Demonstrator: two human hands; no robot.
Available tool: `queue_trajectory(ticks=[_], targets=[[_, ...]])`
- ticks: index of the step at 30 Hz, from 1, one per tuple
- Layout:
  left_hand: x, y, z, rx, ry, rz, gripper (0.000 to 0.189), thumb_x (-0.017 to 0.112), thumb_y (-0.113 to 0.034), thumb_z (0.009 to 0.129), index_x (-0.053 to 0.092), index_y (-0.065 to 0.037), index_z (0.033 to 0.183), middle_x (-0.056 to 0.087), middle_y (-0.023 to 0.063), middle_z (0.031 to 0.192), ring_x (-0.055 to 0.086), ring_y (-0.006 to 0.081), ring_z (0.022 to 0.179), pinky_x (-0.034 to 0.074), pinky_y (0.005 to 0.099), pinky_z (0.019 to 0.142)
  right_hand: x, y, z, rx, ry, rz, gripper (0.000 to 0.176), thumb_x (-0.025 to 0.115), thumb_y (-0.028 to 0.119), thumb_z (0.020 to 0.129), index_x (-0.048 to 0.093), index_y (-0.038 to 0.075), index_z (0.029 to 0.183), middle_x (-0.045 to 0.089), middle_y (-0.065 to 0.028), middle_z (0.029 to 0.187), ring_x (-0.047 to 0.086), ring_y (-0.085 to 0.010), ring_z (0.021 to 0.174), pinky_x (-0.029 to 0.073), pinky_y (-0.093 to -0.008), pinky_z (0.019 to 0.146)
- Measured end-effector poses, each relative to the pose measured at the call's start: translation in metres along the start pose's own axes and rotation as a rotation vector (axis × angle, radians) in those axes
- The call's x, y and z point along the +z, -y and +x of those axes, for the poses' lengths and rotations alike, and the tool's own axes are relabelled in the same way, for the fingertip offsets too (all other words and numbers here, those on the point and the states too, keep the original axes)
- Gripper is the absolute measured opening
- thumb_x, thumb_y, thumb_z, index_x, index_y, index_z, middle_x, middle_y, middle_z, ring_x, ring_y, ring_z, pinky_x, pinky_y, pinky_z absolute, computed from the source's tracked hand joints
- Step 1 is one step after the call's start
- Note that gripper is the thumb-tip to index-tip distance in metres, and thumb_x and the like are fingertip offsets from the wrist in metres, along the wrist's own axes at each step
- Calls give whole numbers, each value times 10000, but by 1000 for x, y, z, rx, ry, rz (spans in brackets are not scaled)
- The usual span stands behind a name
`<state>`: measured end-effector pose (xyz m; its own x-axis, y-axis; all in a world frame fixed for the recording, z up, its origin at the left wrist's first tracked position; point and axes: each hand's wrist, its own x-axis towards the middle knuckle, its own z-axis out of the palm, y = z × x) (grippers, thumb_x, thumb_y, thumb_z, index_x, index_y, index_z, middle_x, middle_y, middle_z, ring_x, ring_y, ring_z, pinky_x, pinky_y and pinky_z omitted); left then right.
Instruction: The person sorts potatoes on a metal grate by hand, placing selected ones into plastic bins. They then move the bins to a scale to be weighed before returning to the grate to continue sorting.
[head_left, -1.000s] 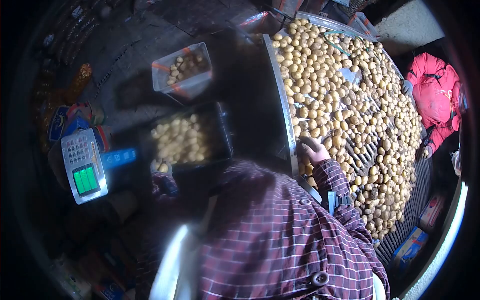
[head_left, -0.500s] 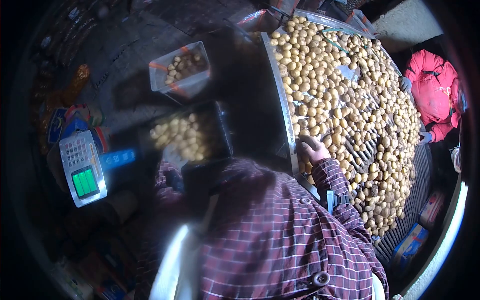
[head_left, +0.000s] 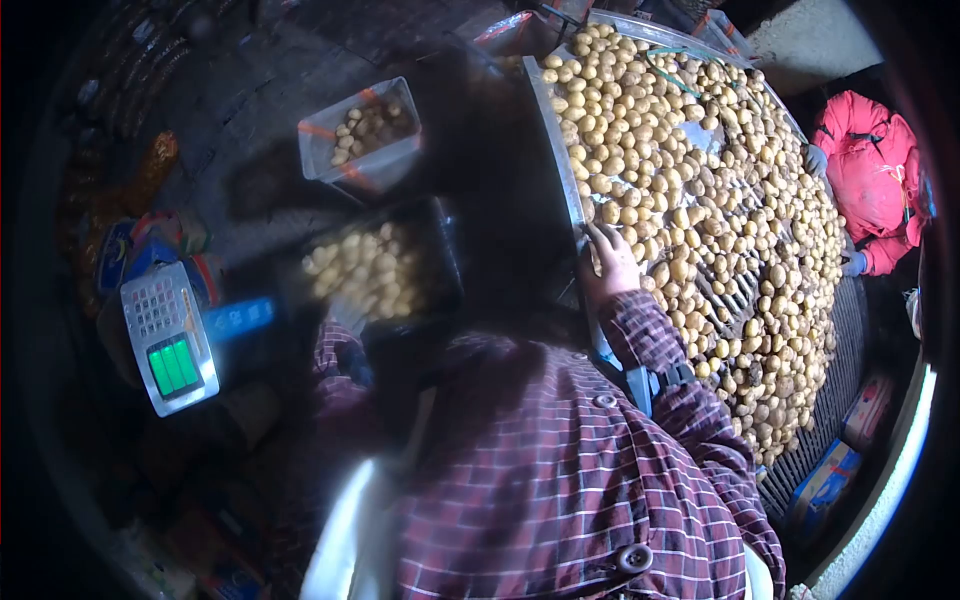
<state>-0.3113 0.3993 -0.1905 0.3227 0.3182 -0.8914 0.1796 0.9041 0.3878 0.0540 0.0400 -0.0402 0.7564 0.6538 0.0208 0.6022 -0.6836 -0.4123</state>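
Observation:
My right hand (head_left: 612,264) is at the metal rim (head_left: 567,165) along the left side of a sorting table. Its fingers are apart and reach over the rim, with no potato visible in them. Loose potatoes (head_left: 640,150) lie thickly across the slatted table beside it. My left hand (head_left: 346,314) is a blur at the near side of a black crate (head_left: 447,250), close to the potatoes (head_left: 365,270) inside. Shadow and blur hide its fingers.
A clear plastic bin (head_left: 395,160) with some potatoes stands beyond the crate. At left is a scale (head_left: 170,340) with a green display. Across the table a person in a red jacket (head_left: 868,185) has gloved hands at its edge. Bags (head_left: 825,475) lie at lower right.
My right hand has moved left and a little up, from the potatoes to the table's metal rim. My left hand stays at the black crate.

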Motion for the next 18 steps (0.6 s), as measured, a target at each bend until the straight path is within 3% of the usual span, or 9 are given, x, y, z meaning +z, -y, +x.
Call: queue_trajectory(ticks=[1,3,7,9,15,18], targets=[[-5,3,-3,13,-13,-14,489,401,-435,1013,372,-212,1447,377,68,1516,432,319,1331,371,503,1080,8,5,9,-4,37,-33,606,708,163,779,508,118,1349,510,-165,1355,500,-383,1224,435,-455,1027],[-23,14,-6,41,-50,-47,488,410,-427,1012,370,-211,1448,377,69,1516,434,322,1328,378,503,1076,20,18,19,126,245,-90,725,736,211,744,452,197,1411,322,-190,1510,446,-397,1289,409,-473,1057],[-46,37,-30,100,-151,-123,489,429,-410,1010,366,-210,1452,377,70,1515,440,327,1323,390,504,1069,51,14,18,117,271,-445,616,636,176,814,481,259,1405,167,-162,1594,341,-370,1382,352,-485,1096],[-53,49,-47,116,-203,-150,489,438,-402,1009,364,-210,1453,377,70,1515,442,330,1320,396,504,1065,52,16,18,124,244,-446,545,566,95,842,533,260,1360,181,-164,1591,358,-368,1371,358,-485,1083],[-103,85,-67,121,-248,7,493,507,-363,987,390,-209,1440,371,110,1512,447,359,1309,407,523,1052,45,13,16,81,161,-306,490,594,99,792,616,258,1255,289,-169,1540,399,-367,1340,379,-471,1069],[-136,73,-55,113,-205,63,449,519,-326,979,438,-195,1401,410,141,1462,477,368,1262,418,533,1031,47,12,15,56,61,-216,440,585,76,797,654,245,1197,365,-179,1502,442,-365,1307,404,-458,1051]])
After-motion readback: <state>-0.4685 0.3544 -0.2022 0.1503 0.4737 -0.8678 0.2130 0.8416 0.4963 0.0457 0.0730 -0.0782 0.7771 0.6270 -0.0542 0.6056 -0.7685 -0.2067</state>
